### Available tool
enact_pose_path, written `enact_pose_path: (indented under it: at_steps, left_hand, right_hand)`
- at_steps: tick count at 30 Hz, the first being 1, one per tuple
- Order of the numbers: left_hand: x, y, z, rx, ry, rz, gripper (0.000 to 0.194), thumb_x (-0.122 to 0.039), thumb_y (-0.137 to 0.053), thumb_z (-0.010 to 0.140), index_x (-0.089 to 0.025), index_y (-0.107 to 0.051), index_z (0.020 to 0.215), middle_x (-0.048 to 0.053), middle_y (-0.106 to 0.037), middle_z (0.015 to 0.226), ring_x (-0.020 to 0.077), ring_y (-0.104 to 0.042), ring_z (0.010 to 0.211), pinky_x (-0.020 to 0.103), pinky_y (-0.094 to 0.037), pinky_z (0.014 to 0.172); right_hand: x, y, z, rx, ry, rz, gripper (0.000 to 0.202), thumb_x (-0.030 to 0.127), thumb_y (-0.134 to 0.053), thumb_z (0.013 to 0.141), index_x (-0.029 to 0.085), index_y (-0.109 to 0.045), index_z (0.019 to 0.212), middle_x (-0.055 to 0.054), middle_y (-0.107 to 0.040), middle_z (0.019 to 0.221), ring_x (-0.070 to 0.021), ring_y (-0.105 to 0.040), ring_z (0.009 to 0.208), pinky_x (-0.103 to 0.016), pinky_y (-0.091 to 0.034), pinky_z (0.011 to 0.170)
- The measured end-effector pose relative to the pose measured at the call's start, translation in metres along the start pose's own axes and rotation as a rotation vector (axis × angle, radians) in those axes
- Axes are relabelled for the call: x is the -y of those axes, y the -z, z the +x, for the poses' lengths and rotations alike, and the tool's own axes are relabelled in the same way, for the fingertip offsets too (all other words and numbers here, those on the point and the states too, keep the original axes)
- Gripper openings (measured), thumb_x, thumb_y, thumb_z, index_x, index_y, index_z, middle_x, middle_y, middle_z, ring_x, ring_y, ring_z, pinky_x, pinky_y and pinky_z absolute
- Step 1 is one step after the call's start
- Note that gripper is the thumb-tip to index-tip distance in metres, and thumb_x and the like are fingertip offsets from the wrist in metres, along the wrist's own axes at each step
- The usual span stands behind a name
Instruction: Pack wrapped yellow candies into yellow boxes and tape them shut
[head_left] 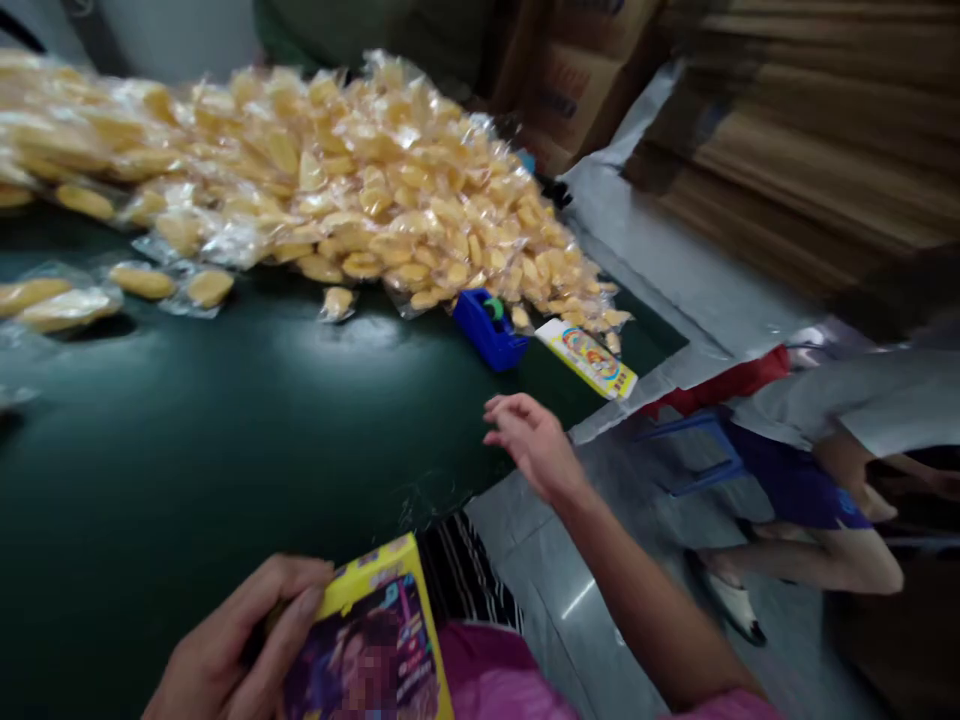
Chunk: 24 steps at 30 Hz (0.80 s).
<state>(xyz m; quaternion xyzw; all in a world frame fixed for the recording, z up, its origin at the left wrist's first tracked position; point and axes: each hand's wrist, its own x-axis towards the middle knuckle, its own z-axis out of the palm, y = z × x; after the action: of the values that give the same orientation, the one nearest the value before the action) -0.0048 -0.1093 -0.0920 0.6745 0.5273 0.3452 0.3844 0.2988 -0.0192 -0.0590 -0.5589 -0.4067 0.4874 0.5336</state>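
Observation:
In my left hand [247, 640] is a yellow printed box [409, 610] with a dark picture on its front, gripped at its upper left edge low in the view. My right hand [529, 440] reaches over the table's right edge with its fingers apart and nothing in them. Just beyond those fingers stands a blue tape dispenser [491, 335] with a green core. Beside it lies a flat yellow and white printed carton [589, 358]. Behind both spreads a large heap of yellow oval pieces in clear wrappers [360, 190].
The dark green table [247, 430] carries the heap and some loose wrapped pieces [142, 282]. Stacked brown cardboard [810, 130] is at the upper right, near cartons [574, 90]. A seated person [795, 480] in blue shorts is at the right, near a blue stool [697, 450].

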Motion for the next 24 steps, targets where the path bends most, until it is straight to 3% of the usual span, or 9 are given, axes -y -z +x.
enact_pose_path:
  at_steps: [3,5,6,10,13,16,19,22,24]
  left_hand:
    - [-0.022,0.0,-0.003,0.03,0.022,-0.005,0.022,-0.037,-0.052,0.097,-0.024,-0.068,0.093,0.001,-0.071,0.089,0.0152,-0.066,0.082,0.021,-0.051,0.071]
    - [-0.032,0.005,-0.002,0.07,0.041,-0.032,0.022,-0.034,-0.05,0.098,-0.022,-0.068,0.091,0.001,-0.07,0.09,0.0149,-0.065,0.083,0.022,-0.05,0.073]
    - [-0.035,0.009,-0.002,0.094,0.064,-0.048,0.023,-0.034,-0.05,0.098,-0.022,-0.069,0.091,0.001,-0.07,0.09,0.0153,-0.065,0.084,0.023,-0.049,0.073]
    - [-0.044,0.029,0.003,0.088,0.221,-0.159,0.025,-0.041,-0.057,0.092,-0.021,-0.071,0.096,0.004,-0.073,0.093,0.0178,-0.066,0.084,0.026,-0.051,0.07]
    - [-0.05,0.036,0.016,0.063,0.247,-0.274,0.028,-0.04,-0.071,0.081,-0.021,-0.073,0.1,0.006,-0.073,0.107,0.0203,-0.068,0.092,0.028,-0.054,0.077]
    - [-0.055,0.031,0.033,0.082,0.209,-0.287,0.015,-0.034,-0.074,0.077,-0.019,-0.073,0.08,0.006,-0.073,0.1,0.0195,-0.067,0.094,0.029,-0.052,0.083]
    - [-0.058,0.025,0.045,0.0,0.194,-0.291,0.019,-0.033,-0.071,0.079,-0.018,-0.068,0.068,0.004,-0.07,0.082,0.0169,-0.064,0.081,0.028,-0.052,0.075]
    - [-0.059,0.024,0.051,-0.108,0.197,-0.332,0.017,-0.033,-0.074,0.076,-0.018,-0.069,0.069,0.003,-0.07,0.079,0.0173,-0.064,0.08,0.028,-0.052,0.074]
    - [-0.061,0.029,0.05,-0.179,0.227,-0.388,0.014,-0.031,-0.076,0.074,-0.019,-0.07,0.071,0.002,-0.071,0.08,0.0166,-0.064,0.082,0.027,-0.051,0.076]
  right_hand:
    - [-0.006,-0.033,-0.064,0.608,-0.171,0.003,0.068,0.025,-0.089,0.064,0.031,-0.061,0.126,-0.005,-0.058,0.132,-0.0247,-0.058,0.122,-0.038,-0.053,0.094]
    - [-0.006,-0.046,-0.083,0.844,-0.198,-0.024,0.079,0.023,-0.086,0.071,0.035,-0.049,0.14,-0.005,-0.051,0.142,-0.023,-0.053,0.129,-0.039,-0.047,0.102]
    - [-0.006,-0.05,-0.086,0.892,-0.194,-0.036,0.076,0.024,-0.083,0.075,0.034,-0.047,0.141,-0.005,-0.052,0.142,-0.022,-0.054,0.128,-0.038,-0.046,0.103]
    - [-0.004,-0.058,-0.08,1.015,-0.18,-0.057,0.064,0.023,-0.073,0.084,0.029,-0.046,0.142,-0.006,-0.056,0.134,-0.0205,-0.059,0.119,-0.036,-0.048,0.099]
    - [-0.003,-0.061,-0.077,1.041,-0.143,-0.074,0.061,0.021,-0.071,0.085,0.028,-0.047,0.14,-0.006,-0.058,0.132,-0.0213,-0.059,0.119,-0.037,-0.047,0.101]
    - [-0.003,-0.063,-0.079,1.052,-0.13,-0.064,0.06,0.022,-0.07,0.085,0.029,-0.048,0.14,-0.006,-0.058,0.132,-0.0229,-0.059,0.121,-0.041,-0.047,0.103]
    - [-0.004,-0.065,-0.082,1.047,-0.167,-0.043,0.075,0.024,-0.073,0.083,0.032,-0.038,0.149,-0.007,-0.059,0.132,-0.0236,-0.061,0.119,-0.042,-0.048,0.103]
    - [-0.007,-0.064,-0.085,1.0,-0.228,0.001,0.098,0.023,-0.079,0.078,0.036,-0.022,0.156,-0.008,-0.059,0.132,-0.0235,-0.065,0.113,-0.041,-0.052,0.098]
    - [-0.009,-0.062,-0.086,0.944,-0.262,0.026,0.102,0.022,-0.08,0.076,0.036,-0.019,0.156,-0.007,-0.06,0.13,-0.0228,-0.066,0.109,-0.039,-0.053,0.094]
